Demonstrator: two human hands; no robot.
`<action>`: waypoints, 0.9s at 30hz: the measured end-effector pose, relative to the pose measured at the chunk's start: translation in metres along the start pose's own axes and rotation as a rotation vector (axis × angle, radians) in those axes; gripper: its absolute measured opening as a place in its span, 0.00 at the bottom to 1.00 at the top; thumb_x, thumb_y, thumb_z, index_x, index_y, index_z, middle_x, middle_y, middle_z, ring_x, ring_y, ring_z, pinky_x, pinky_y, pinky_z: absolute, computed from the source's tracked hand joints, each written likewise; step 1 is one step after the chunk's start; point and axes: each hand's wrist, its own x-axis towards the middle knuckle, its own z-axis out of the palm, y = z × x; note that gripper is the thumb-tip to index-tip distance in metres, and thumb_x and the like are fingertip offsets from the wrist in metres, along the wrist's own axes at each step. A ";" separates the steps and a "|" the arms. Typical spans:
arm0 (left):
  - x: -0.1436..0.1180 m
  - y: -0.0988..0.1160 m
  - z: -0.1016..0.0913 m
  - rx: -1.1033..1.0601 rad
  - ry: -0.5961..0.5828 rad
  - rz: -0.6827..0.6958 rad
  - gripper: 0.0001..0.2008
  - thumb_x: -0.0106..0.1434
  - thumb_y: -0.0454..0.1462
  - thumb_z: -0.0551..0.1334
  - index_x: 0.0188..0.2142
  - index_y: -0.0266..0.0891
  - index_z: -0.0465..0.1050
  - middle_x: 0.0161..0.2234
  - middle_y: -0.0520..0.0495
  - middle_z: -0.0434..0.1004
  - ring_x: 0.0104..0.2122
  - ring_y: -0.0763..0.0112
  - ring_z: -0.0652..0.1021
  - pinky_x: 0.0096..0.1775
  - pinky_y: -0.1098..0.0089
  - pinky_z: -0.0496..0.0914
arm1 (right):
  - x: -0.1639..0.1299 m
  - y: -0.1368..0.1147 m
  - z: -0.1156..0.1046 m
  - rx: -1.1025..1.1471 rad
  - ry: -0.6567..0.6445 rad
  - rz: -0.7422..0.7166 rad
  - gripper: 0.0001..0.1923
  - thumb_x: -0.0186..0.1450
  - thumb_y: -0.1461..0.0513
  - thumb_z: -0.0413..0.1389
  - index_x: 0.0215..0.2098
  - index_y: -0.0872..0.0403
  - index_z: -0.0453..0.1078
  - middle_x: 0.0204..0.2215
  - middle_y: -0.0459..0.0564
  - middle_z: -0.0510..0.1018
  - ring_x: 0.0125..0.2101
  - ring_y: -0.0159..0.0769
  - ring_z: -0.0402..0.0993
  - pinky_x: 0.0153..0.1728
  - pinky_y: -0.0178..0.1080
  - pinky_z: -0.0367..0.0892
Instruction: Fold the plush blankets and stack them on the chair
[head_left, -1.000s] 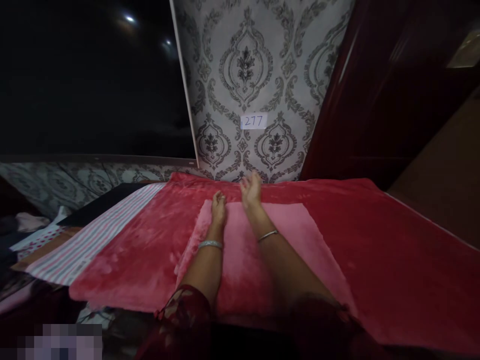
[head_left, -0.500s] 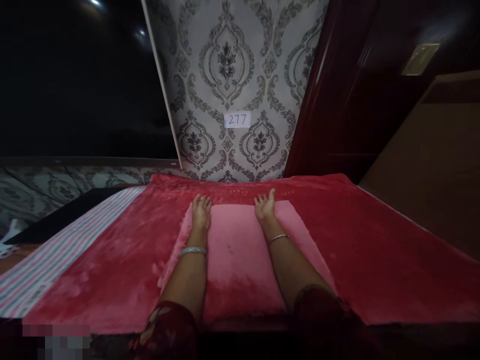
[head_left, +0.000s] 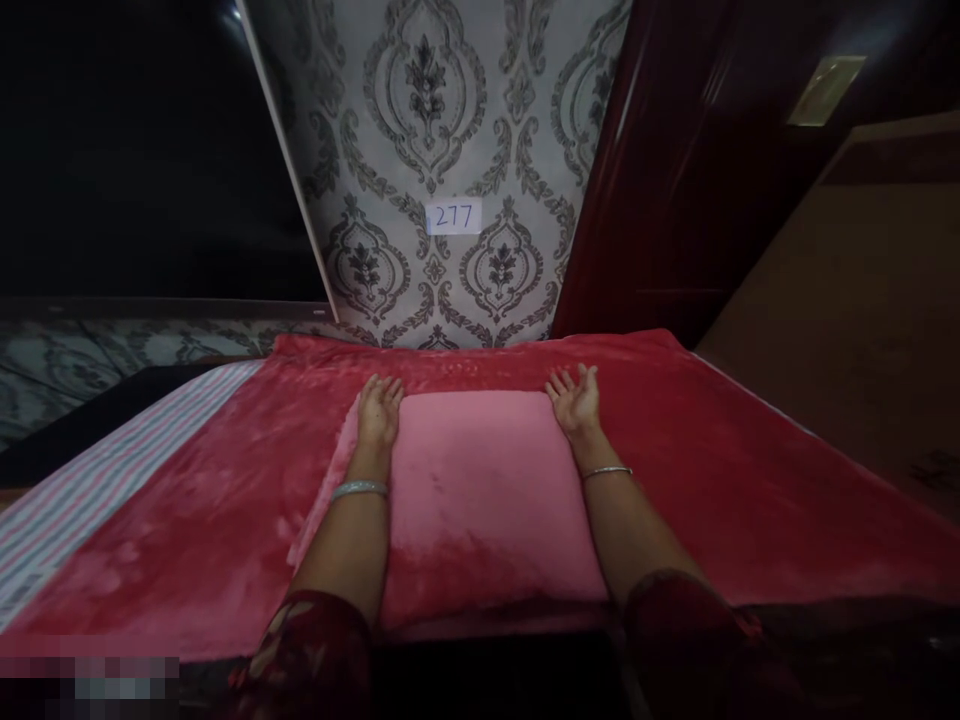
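Hands have spread apart since a second ago: left hand [head_left: 379, 410] flat, fingers open, on the pink cloth's [head_left: 480, 490] far-left corner; right hand [head_left: 576, 400] open on its far-right corner. Pink cloth lies flat mid red blanket [head_left: 750, 470], far edge smoothed out. Nothing gripped.

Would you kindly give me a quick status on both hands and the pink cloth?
Left hand flat on pink cloth, far left corner. Right hand open at far right corner. Cloth lies on red blanket. Nothing in the way.
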 end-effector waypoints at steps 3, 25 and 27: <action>-0.004 0.003 0.003 -0.005 -0.004 -0.034 0.08 0.58 0.30 0.61 0.37 0.43 0.69 0.43 0.43 0.76 0.51 0.65 0.77 0.59 0.58 0.67 | -0.005 0.001 -0.001 -0.056 -0.071 -0.018 0.23 0.71 0.45 0.44 0.62 0.38 0.61 0.66 0.50 0.61 0.61 0.32 0.67 0.63 0.53 0.57; -0.113 -0.064 0.075 -0.046 -0.021 -0.170 0.09 0.67 0.37 0.53 0.43 0.38 0.69 0.51 0.34 0.77 0.54 0.59 0.77 0.56 0.58 0.69 | -0.107 0.074 0.079 0.033 -0.029 0.051 0.18 0.69 0.48 0.44 0.44 0.49 0.67 0.41 0.48 0.75 0.37 0.32 0.77 0.43 0.41 0.74; -0.104 -0.054 0.064 -0.076 -0.102 -0.247 0.11 0.68 0.40 0.51 0.43 0.38 0.68 0.53 0.32 0.75 0.56 0.55 0.76 0.56 0.55 0.69 | -0.098 0.062 0.063 0.023 -0.118 0.075 0.20 0.70 0.46 0.42 0.45 0.47 0.66 0.41 0.47 0.76 0.38 0.33 0.77 0.44 0.42 0.74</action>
